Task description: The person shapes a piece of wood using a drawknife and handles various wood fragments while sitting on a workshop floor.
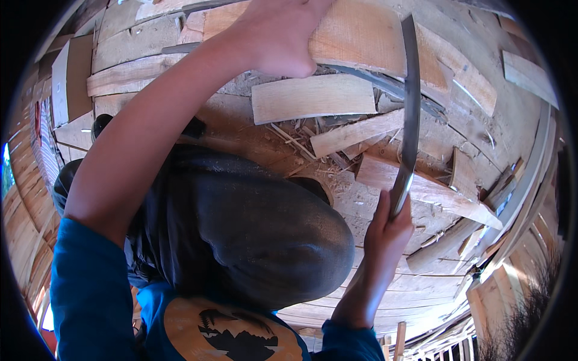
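Observation:
My right hand is closed around the grip end of a machete, a long, narrow steel blade. The blade points away from me and its far part lies across or just above the right end of a wide pale board; I cannot tell whether they touch. At the top edge, my left hand rests at that board, its fingers cut off or hidden. Below the board, a shorter curved-looking plank lies on the floor beside a dark strip.
Wood offcuts and shavings litter the plank floor in front of my bent knee. A round wooden pole lies to the right. A cardboard box stands at the far left. Dark hair shows at lower right.

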A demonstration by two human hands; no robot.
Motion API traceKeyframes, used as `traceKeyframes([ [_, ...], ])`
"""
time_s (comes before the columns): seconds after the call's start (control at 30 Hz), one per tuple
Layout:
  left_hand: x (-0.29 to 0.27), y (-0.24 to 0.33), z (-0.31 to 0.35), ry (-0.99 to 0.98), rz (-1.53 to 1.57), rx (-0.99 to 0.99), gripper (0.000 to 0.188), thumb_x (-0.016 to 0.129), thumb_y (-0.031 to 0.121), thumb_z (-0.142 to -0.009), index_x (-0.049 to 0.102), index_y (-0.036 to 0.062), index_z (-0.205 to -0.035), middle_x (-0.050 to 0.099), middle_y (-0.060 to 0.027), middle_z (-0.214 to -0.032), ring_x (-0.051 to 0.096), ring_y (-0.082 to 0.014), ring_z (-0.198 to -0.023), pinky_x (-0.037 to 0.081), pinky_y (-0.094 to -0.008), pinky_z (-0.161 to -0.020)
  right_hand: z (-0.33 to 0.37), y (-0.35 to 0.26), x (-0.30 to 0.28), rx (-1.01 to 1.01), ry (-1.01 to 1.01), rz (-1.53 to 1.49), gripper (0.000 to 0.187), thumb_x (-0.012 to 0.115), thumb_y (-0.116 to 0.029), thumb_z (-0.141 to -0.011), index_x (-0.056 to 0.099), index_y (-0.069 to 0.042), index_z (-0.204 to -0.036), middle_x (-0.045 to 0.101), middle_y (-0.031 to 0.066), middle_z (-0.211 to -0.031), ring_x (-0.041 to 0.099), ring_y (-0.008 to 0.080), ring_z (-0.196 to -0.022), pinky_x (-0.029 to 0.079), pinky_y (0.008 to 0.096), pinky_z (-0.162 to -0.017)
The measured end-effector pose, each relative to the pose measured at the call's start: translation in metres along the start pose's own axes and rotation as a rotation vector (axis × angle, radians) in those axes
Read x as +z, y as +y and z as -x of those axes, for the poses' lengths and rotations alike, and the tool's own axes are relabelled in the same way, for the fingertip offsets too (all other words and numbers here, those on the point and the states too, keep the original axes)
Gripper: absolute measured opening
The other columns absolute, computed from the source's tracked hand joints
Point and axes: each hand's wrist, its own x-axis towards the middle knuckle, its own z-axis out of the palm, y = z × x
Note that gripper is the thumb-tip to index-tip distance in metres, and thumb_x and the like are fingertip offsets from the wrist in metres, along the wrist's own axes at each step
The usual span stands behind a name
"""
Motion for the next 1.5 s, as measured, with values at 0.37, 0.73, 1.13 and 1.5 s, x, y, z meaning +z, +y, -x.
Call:
traceKeyframes([
  [0.37, 0.024, -0.020, -0.015, 0.138, -0.109, 0.128, 0.103, 0.080, 0.032, -0.064, 0.029, -0.0096, -0.143, 0.040, -0.0269, -0.144, 0.040, -0.0381, -0.134, 0.030, -0.0497, -0.112, -0.051, -0.017, 0.008, -0.161, 0.015, -0.013, 0.023, 0.057, -0.020, -0.099, 0.060, 0.002, -0.100, 0.057, 0.0160, -0.066, 0.048, 0.0231, -0.051, 0.040, 0.0350, -0.049],
  [0.73, 0.016, -0.013, -0.007, 0.169, -0.077, 0.146, 0.098, 0.078, 0.023, -0.062, 0.030, -0.0075, -0.142, 0.047, -0.0246, -0.133, 0.046, -0.0362, -0.127, 0.034, -0.0508, -0.107, -0.063, -0.029, 0.023, -0.151, 0.045, -0.037, 0.017, 0.058, -0.014, -0.099, 0.059, 0.002, -0.096, 0.051, 0.0097, -0.059, 0.050, 0.0160, -0.052, 0.037, 0.0314, -0.046],
  [1.13, 0.004, -0.008, -0.009, 0.109, 0.014, 0.127, 0.095, 0.077, 0.025, -0.063, 0.033, -0.0071, -0.140, 0.048, -0.0249, -0.131, 0.047, -0.0358, -0.126, 0.035, -0.0511, -0.106, -0.066, -0.039, 0.016, -0.145, 0.026, 0.033, 0.020, 0.054, -0.018, -0.100, 0.057, 0.002, -0.097, 0.054, 0.0203, -0.061, 0.053, 0.0268, -0.049, 0.039, 0.0388, -0.049],
  [1.5, 0.006, -0.018, -0.009, 0.156, 0.030, 0.154, 0.093, 0.075, 0.021, -0.059, 0.035, -0.0059, -0.138, 0.049, -0.0231, -0.128, 0.048, -0.0373, -0.124, 0.035, -0.0522, -0.103, -0.063, -0.041, 0.020, -0.109, 0.012, -0.032, 0.018, 0.056, -0.016, -0.099, 0.059, 0.002, -0.100, 0.054, 0.0201, -0.063, 0.054, 0.0270, -0.050, 0.040, 0.0380, -0.049],
])
